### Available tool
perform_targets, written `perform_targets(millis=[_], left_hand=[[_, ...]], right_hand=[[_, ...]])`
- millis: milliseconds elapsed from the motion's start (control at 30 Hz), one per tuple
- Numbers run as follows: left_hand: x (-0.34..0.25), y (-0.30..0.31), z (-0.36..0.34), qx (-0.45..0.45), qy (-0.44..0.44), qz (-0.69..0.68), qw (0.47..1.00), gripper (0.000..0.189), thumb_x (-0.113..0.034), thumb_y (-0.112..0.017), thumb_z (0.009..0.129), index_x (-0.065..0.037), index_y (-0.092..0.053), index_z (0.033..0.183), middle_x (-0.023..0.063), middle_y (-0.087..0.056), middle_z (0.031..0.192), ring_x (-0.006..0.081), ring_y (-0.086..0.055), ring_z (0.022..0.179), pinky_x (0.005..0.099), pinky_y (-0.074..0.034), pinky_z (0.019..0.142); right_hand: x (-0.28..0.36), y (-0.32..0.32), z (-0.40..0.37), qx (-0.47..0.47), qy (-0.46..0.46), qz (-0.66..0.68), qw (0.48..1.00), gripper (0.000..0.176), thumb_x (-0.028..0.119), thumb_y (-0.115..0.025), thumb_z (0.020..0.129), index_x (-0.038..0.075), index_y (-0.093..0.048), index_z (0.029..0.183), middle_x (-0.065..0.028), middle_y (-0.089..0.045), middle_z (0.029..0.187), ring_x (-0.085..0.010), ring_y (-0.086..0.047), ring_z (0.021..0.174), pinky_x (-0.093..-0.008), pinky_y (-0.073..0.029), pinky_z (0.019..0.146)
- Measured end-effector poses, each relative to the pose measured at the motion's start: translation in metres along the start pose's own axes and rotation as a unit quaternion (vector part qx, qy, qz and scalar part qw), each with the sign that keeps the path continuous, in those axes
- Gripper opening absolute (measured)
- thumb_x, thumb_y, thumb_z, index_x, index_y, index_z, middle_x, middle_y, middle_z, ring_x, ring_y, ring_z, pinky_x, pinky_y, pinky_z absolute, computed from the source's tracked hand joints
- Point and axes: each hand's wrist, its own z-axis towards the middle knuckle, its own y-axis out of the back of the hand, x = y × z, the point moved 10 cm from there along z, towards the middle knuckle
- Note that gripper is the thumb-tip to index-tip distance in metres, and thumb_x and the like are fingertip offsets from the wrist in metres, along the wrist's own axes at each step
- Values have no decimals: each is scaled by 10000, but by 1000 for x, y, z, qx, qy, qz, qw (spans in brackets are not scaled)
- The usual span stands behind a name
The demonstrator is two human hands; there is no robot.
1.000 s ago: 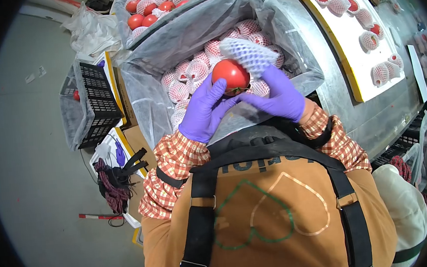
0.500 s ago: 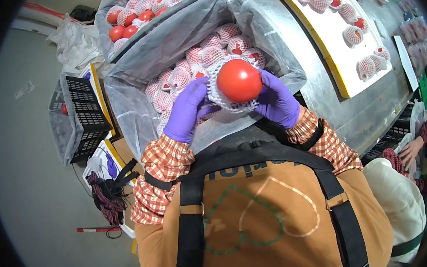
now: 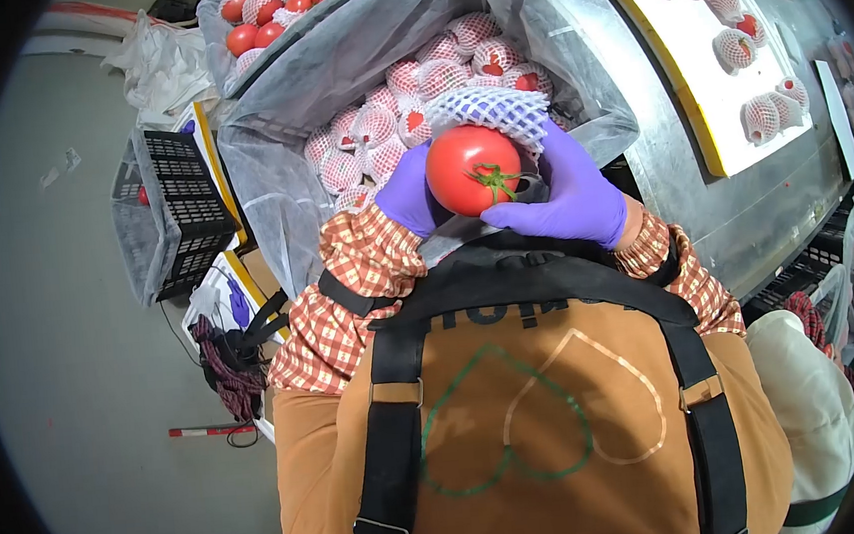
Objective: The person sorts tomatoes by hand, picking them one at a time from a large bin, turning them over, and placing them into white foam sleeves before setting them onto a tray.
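grey floor spreads along the left side, and a metal counter runs along the right. nearest is the wearer's orange-brown garment, with black straps and two heart outlines, then the checked sleeves reaching forward. beyond them, both hands wear purple gloves. the left hand has its grip closed on the left side of a bare red tomato, its fingers partly hidden behind it. the right hand grips a white foam net, which is stretched over its fingers, while its thumb lies along the tomato's lower edge near the green stem. the tomato is between the two hands, above the near part of a lined crate of netted tomatoes. to the right, on the counter, a white board with a yellow side carries more tomatoes in nets. to the left stands a black crate. farther off, another lined crate holds bare and netted tomatoes, beside a crumpled white bag
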Motion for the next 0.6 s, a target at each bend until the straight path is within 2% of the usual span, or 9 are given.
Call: perform_targets(millis=[33,167,200,233,267,333,400,533,600], left_hand=[[-17,-7,1,15,-60,25,998,428,-61,-675,816,-53,-536,1221,119,-596,1183,213,-594,1068,363,-501,904],[-15,-8,-2,27,-117,49,992,438,-91,-680,819,-68,-535,1232,120,-597,1183,218,-593,1072,365,-498,912],[-8,-7,1,26,-72,-40,996,434,-102,-676,825,-58,-534,1232,121,-597,1183,217,-592,1074,365,-494,922],[-2,-7,4,25,-28,-128,991,431,-114,-671,830,-49,-533,1233,122,-597,1183,215,-592,1076,364,-490,932],[-5,-7,5,22,-33,-125,991,431,-114,-671,830,-49,-533,1233,122,-597,1183,215,-592,1076,364,-490,932],[-4,-6,3,-53,52,-400,914,433,-108,-587,882,-9,-466,1286,123,-555,1237,203,-556,1128,353,-459,976],[-11,6,8,-143,23,-354,924,452,-81,-601,853,2,-467,1276,113,-545,1243,177,-545,1135,309,-470,955],[-23,24,5,-237,3,-283,930,486,-15,-621,799,0,-465,1259,97,-556,1196,180,-574,1045,294,-469,928],[-66,23,1,-316,-65,-10,946,442,27,-582,801,-5,-486,1232,59,-564,1156,131,-569,948,289,-490,824]], right_hand=[[8,-1,1,7,28,-37,999,821,168,-803,687,17,-384,1376,-118,-431,1363,-216,-397,1286,-361,-294,1087],[15,-4,3,26,64,-83,994,839,164,-803,683,13,-368,1383,-119,-434,1366,-232,-395,1291,-372,-286,1090],[16,-5,2,27,65,-84,994,839,164,-803,683,13,-368,1383,-119,-434,1366,-232,-395,1291,-372,-286,1090],[7,-1,-1,1,12,27,1000,802,167,-798,692,6,-389,1364,-121,-451,1342,-230,-407,1275,-364,-294,1081],[-2,2,-3,-22,-40,138,989,766,169,-793,702,-1,-411,1344,-122,-468,1318,-227,-418,1259,-356,-302,1072],[-6,4,-9,-19,-91,208,974,796,172,-790,693,-4,-391,1359,-122,-475,1323,-223,-443,1243,-357,-332,1055],[-25,19,-20,-94,-165,319,929,820,188,-784,686,0,-374,1370,-119,-490,1316,-216,-488,1206,-352,-380,1020],[-37,40,-31,-109,-177,294,933,783,165,-762,711,13,-371,1373,-100,-503,1304,-185,-508,1182,-319,-417,985],[-37,53,-35,-154,-191,149,958,721,98,-730,745,11,-377,1367,-98,-512,1291,-181,-513,1172,-314,-418,981]])
